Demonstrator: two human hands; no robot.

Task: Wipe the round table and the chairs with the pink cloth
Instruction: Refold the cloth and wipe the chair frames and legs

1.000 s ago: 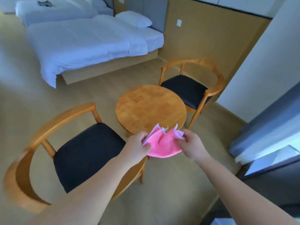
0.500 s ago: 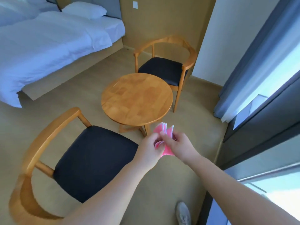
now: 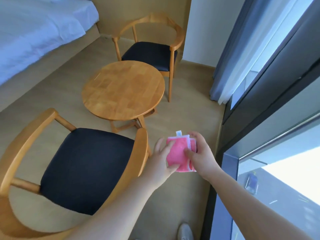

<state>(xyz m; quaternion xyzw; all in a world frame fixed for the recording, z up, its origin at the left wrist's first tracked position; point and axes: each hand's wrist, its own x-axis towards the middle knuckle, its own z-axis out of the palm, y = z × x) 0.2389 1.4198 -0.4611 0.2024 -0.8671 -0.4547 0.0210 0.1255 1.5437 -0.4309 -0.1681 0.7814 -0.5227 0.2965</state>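
From the head camera: both hands are up in front of the person, above the floor, and between them sits the pink cloth (image 3: 180, 154), folded into a small thick pad with white edging and a little white tag poking out on top. The left hand (image 3: 163, 157) cradles it from the left, fingers curling under and thumb against the near edge. The right hand (image 3: 200, 154) pinches it from the right, thumb pressed on the pink face, fingers wrapped behind.

The round table (image 3: 123, 90) stands ahead, wooden, well apart from the cloth. The near chair (image 3: 83, 167) sits just left of the left hand, its wooden arm close by. The far chair (image 3: 150, 52) stands behind the table. A white bed (image 3: 34, 32) fills the upper left, a grey curtain (image 3: 230, 49) hangs by the window on the right, and a shoe (image 3: 185, 232) shows at the bottom.
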